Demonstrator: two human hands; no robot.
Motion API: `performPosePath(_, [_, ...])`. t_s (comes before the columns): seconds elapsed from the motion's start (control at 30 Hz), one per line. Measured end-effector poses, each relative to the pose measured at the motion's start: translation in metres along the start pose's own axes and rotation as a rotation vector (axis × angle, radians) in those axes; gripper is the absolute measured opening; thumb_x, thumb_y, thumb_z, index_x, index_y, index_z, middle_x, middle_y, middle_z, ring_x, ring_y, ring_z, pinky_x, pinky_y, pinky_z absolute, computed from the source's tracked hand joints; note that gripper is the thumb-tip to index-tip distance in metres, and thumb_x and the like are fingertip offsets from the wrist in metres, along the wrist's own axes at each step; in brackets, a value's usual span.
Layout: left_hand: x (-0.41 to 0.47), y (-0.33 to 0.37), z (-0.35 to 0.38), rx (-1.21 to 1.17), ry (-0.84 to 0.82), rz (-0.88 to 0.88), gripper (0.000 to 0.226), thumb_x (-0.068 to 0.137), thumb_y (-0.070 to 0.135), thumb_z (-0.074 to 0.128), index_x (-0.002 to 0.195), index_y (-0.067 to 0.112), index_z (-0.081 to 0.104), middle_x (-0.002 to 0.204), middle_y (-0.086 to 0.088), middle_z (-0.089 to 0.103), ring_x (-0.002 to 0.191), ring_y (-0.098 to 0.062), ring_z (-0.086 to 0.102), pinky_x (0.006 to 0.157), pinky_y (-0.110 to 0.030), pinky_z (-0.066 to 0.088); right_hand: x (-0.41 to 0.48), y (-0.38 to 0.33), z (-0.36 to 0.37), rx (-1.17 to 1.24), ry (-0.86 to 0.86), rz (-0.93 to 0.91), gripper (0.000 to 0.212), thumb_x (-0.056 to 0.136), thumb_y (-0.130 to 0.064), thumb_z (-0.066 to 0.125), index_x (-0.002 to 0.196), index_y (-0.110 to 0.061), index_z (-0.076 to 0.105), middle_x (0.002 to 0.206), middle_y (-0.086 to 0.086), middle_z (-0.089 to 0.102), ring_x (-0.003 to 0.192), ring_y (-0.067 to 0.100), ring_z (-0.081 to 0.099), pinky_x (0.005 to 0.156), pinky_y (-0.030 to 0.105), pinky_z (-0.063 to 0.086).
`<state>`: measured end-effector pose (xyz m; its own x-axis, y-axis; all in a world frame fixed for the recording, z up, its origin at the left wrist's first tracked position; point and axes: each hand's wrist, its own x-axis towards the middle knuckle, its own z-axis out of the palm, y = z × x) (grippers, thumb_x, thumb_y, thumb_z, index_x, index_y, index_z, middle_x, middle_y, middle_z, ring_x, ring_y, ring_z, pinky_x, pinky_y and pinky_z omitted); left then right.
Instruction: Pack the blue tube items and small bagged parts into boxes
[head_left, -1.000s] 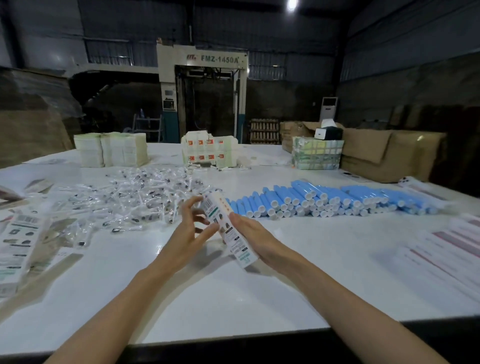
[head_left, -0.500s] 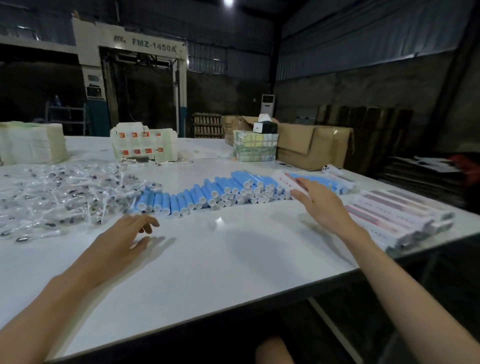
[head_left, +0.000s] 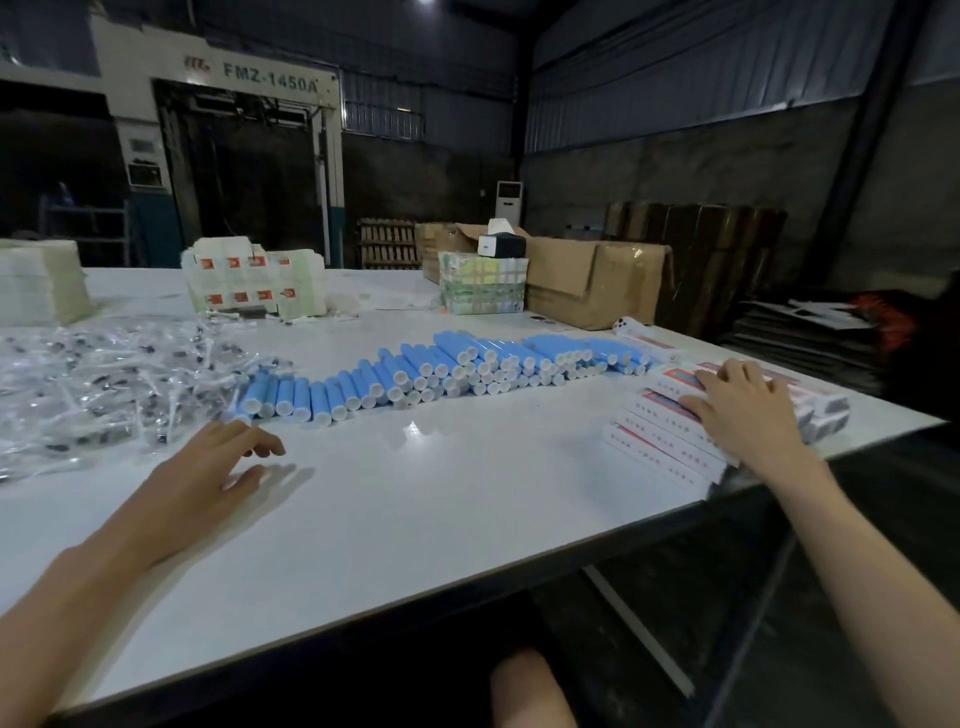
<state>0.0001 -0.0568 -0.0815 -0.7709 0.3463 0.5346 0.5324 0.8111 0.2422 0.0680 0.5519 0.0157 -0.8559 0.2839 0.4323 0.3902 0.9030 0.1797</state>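
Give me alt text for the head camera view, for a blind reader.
A person's right hand rests flat on a stack of white boxes at the right edge of the table; the open left hand is near a row of blue tubes and a heap of bagged parts.

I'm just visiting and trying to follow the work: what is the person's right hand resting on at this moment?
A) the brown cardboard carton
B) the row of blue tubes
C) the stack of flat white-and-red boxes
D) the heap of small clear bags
C: the right hand lies with its fingers spread on the white-and-red boxes, clear of the blue tubes.
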Motion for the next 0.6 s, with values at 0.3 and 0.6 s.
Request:
performPosePath(0.3, [-0.001, 0.001, -0.002, 0.007, -0.001, 0.000, 0.035, 0.101, 0.015, 0.071, 0.117, 0.045, 0.065, 0.118, 0.026, 0.060, 0.111, 0.002, 0.048, 0.074, -0.030, 0.047, 0.010, -0.007, 0.006, -0.073, 0.045, 0.019, 0.044, 0.106, -0.046, 0.048, 0.141, -0.019, 0.053, 0.146, 0.010, 0.053, 0.134, 0.028, 0.050, 0.115, 0.050, 0.042])
performPosePath(0.6, [-0.004, 0.018, -0.009, 0.113, 0.041, -0.077, 0.011, 0.105, 0.038, 0.065, 0.114, 0.042, 0.065, 0.101, 0.022, 0.062, 0.103, -0.009, 0.059, 0.074, -0.031, 0.049, 0.007, -0.174, -0.024, 0.920, 0.214, -0.238, 0.013, 0.103, -0.025, 0.057, 0.097, -0.018, 0.066, 0.090, -0.001, 0.069, 0.079, 0.019, 0.062, 0.073, 0.040, 0.054])
